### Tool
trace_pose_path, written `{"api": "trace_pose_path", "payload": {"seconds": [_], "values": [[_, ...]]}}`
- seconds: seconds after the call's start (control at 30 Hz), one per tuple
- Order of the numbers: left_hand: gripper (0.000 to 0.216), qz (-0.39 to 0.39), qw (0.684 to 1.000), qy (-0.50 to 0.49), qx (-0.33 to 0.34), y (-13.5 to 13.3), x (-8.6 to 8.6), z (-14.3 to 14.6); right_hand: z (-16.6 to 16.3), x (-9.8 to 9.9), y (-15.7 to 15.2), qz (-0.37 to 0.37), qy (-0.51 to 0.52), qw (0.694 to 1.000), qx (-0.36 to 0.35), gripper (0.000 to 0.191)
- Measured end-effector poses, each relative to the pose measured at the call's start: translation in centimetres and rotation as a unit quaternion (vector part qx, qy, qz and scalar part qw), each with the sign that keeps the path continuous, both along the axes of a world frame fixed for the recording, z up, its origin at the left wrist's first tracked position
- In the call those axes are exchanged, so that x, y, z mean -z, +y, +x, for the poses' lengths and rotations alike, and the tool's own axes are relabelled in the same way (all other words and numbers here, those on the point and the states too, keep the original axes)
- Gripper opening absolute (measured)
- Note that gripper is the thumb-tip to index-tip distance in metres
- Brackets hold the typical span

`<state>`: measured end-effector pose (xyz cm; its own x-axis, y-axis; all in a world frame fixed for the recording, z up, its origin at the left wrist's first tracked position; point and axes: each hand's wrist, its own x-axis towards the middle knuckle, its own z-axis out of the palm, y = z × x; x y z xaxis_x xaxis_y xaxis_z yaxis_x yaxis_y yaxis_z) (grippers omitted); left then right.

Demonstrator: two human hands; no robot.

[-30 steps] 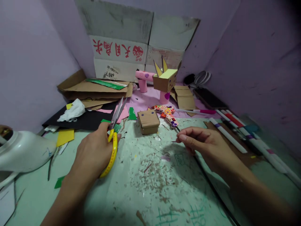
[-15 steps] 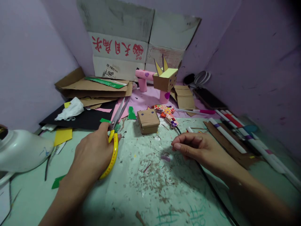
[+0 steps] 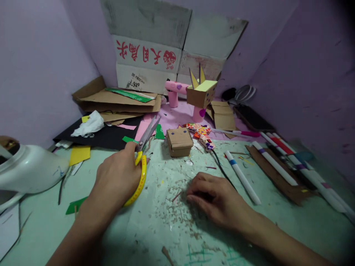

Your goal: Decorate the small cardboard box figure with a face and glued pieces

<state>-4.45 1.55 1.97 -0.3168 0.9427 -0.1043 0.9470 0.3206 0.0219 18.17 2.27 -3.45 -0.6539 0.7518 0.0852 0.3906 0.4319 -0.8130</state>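
My left hand [image 3: 119, 175] is wrapped round a pair of scissors [image 3: 146, 135] with yellow handles, its blades pointing away from me and slightly apart. Bits of green paper [image 3: 130, 139] lie by the blades. My right hand [image 3: 215, 199] is low over the table among small brown scraps [image 3: 180, 214], its thumb and fingers curled towards each other. Whatever may be between those fingertips is hidden. Beyond both hands sits a small cardboard box [image 3: 180, 142] with two dark dots on top. A floral-patterned glue gun [image 3: 203, 136] with a black cord lies to its right.
A pink-legged cardboard figure [image 3: 201, 94] stands at the back. Folded cardboard [image 3: 119, 105] and crumpled white tissue [image 3: 90, 125] lie left, near a white jug-like container [image 3: 36, 168]. On the right are a blue-banded white marker [image 3: 244, 179], several other markers and a dark phone-like slab [image 3: 252, 117].
My right hand has moved left and nearer to me, down to the scraps, covering a purple scrap's spot and uncovering the blue-banded marker. My left hand keeps the scissors. The view has shifted slightly.
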Motion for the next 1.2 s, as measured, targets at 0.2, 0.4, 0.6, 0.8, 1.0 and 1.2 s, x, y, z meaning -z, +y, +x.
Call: {"api": "trace_pose_path", "payload": {"seconds": [0.2,0.4,0.6,0.8,1.0,1.2], "values": [[0.033,0.005,1.000,0.010,0.012,-0.1,0.5,0.2,-0.2,0.7,0.1,0.048,-0.062,0.996,-0.039,0.013],[0.029,0.006,0.999,0.007,0.032,-0.2,1.0,0.5,-0.6,1.0,-0.3,0.082,-0.128,0.987,-0.048,0.014],[0.025,-0.005,0.999,-0.007,0.035,0.1,1.5,0.2,-1.2,0.6,-0.6,0.105,-0.190,0.975,-0.052,0.014],[0.026,-0.019,0.999,-0.004,0.029,0.5,2.1,-0.8,-0.5,0.3,0.0,-0.039,-0.035,0.998,0.017,0.012],[0.022,-0.036,0.999,0.003,0.037,0.4,2.0,-0.8,-0.1,0.0,0.9,-0.253,0.109,0.956,0.102,0.026],[0.025,-0.050,0.998,0.015,0.042,0.0,1.3,-0.4,-0.2,0.3,0.1,-0.038,-0.027,0.999,0.000,0.012]]}}
